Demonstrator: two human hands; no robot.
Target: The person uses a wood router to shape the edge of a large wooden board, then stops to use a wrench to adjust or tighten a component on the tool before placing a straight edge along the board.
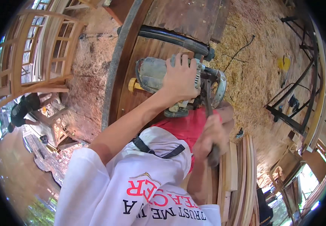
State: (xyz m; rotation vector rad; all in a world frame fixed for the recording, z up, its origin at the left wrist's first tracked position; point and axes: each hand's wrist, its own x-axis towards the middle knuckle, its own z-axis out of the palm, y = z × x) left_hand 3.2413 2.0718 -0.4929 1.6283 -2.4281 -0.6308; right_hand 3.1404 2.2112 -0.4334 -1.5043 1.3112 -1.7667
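Note:
My left hand (pixel 180 79) grips the upper side of a grey power router (pixel 148 73) lying on its side on a brown wooden bench (pixel 123 98). The router's round metal base (pixel 219 86) faces right, and a yellow knob (pixel 132 84) shows at its left. My right hand (pixel 208 137), blurred, is closed on a long dark metal wrench (pixel 209 105), whose upper part reaches to the router's collet area beside the base. The wrench's jaw is too small to make out. A black padded bar (pixel 166 37) lies across the bench above the router.
Wooden window frames (pixel 38 67) stand at the upper left. A co-worker in dark clothing (pixel 25 111) is at the far left. Stacked planks (pixel 242 169) lie by my right side, and a black metal frame (pixel 291 116) stands on the sawdust-covered ground (pixel 246 75) at the right.

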